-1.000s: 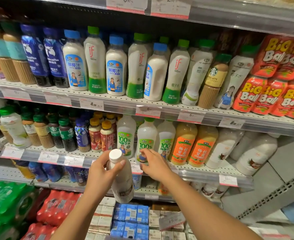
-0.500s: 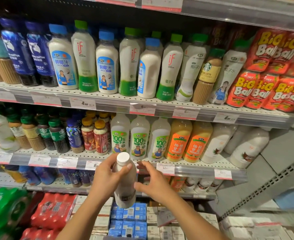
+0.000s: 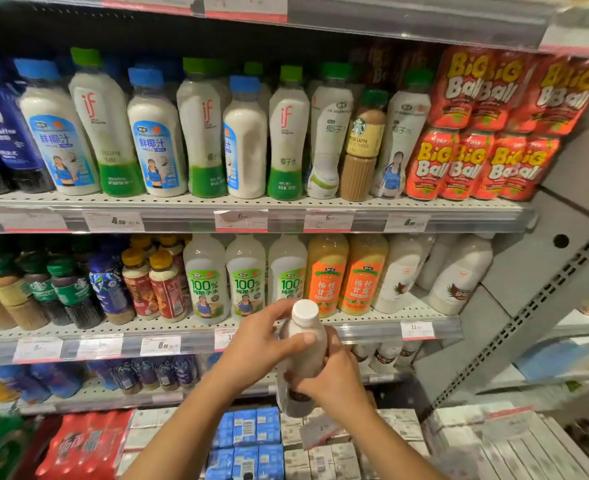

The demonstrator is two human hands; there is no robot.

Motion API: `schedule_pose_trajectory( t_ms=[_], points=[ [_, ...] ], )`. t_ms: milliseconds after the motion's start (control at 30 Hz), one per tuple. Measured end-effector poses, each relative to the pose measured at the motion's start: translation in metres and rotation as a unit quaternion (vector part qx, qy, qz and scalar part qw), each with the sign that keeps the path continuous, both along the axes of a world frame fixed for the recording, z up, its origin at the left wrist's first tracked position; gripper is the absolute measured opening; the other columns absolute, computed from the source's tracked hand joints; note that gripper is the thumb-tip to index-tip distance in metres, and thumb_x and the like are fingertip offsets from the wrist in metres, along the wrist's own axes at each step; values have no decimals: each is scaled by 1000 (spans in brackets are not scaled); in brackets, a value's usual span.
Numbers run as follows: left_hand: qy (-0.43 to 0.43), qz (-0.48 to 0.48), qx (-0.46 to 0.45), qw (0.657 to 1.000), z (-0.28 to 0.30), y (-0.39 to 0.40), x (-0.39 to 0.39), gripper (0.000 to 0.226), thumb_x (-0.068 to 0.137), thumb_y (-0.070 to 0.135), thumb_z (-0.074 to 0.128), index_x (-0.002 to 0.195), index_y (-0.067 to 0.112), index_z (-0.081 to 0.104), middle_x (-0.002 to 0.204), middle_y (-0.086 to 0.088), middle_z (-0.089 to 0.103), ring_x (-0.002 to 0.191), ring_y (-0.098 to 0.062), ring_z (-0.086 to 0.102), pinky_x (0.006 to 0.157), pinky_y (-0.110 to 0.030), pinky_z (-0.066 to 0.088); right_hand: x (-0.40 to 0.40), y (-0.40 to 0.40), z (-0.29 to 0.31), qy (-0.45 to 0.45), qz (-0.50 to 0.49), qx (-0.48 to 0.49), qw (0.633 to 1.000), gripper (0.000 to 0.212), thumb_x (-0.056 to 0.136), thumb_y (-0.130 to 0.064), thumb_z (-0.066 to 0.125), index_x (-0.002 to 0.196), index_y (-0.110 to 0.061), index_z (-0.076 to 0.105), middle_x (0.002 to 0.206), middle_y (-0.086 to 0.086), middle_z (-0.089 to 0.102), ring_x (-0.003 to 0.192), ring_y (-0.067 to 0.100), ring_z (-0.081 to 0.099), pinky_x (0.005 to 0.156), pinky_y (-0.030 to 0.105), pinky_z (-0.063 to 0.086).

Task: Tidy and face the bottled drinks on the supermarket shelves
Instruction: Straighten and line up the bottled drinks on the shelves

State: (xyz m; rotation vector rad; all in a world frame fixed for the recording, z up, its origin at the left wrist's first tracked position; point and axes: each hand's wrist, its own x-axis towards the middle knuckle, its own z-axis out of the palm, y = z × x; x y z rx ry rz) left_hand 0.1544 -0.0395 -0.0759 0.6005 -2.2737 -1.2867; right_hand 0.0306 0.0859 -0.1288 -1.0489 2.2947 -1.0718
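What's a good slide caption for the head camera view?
Both hands, left hand and right hand, grip a white-capped milky plastic bottle in front of the grey metal supermarket shelves.

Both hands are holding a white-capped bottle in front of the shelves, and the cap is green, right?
Not quite. The head view shows both hands, left hand and right hand, holding the bottle, but its cap is white, not green.

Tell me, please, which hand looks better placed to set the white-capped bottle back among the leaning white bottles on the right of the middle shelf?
Probably the right hand: it grips the white-capped bottle's lower body on the side nearer those leaning white bottles. The left hand holds near the neck.
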Motion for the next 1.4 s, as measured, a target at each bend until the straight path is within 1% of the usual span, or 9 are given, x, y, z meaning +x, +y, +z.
schedule_pose_trajectory(
  t_ms=[133,233,333,567,967,1067,1167,1300,1400],
  points=[
    [-77,53,-224,970,-7,-16,-16,55,99,60,46,143,29,54,149,7,52,137,-10,45,113,-35,39,-28,26,-9,-20,-45,-5,999,92,49,-61,85,128,-45,42,115,-18,62,105,11,64,88,42,57],
    [-207,36,-419,883,-24,-23,-39,64,99,48,49,156,26,33,169,-3,16,156,-25,9,125,-49,17,-49,43,-10,-32,-80,-20,996,87,51,-55,89,125,-40,46,115,-15,63,102,9,63,84,37,55],
    [-294,-30,-549,782,-44,-29,-55,76,99,32,47,160,18,4,168,-9,-16,151,-32,-26,122,-59,-11,-67,58,-12,-42,-106,-37,993,84,56,-41,94,126,-37,48,113,-19,63,99,1,63,80,29,50],
    [-402,-44,-618,674,-53,-67,-47,82,98,26,44,159,17,-10,157,-10,-42,143,-32,-42,119,-63,-15,-93,76,-16,-54,-132,-41,989,84,60,-36,95,128,-38,46,115,-16,63,104,12,63,85,37,53],
    [-404,-29,-598,692,-60,-67,-39,78,98,25,38,158,17,-12,160,-5,-39,147,-30,-37,119,-62,-16,-102,72,-18,-58,-119,-48,990,87,56,-42,95,126,-42,43,118,-12,63,111,18,62,94,50,56],
    [-329,-19,-587,739,-59,-62,-32,73,95,26,49,159,17,16,169,-11,-6,156,-34,-10,123,-62,0,-102,69,-21,-62,-117,-47,990,86,59,-34,97,126,-39,44,118,-9,63,110,20,62,94,50,55],
    [-146,154,-486,848,-56,-59,-9,46,84,13,67,130,18,62,146,-12,54,138,-35,45,115,-51,37,-103,67,-20,-53,-113,-43,991,86,59,-33,97,127,-39,44,118,-7,63,109,21,62,93,49,55],
    [-25,444,-155,882,-52,-74,19,66,83,15,76,140,13,44,140,-12,45,130,-29,41,106,-46,43,-106,65,-18,-45,-113,-44,992,82,62,-29,97,124,-36,45,115,-6,63,106,22,61,88,43,53],
    [-14,460,20,888,-56,-104,22,95,78,26,85,153,16,28,154,-11,41,142,-28,39,113,-52,40,-109,64,-16,-39,-117,-41,992,79,62,-30,97,123,-34,46,114,-5,63,104,21,60,87,42,52]
  ],
)
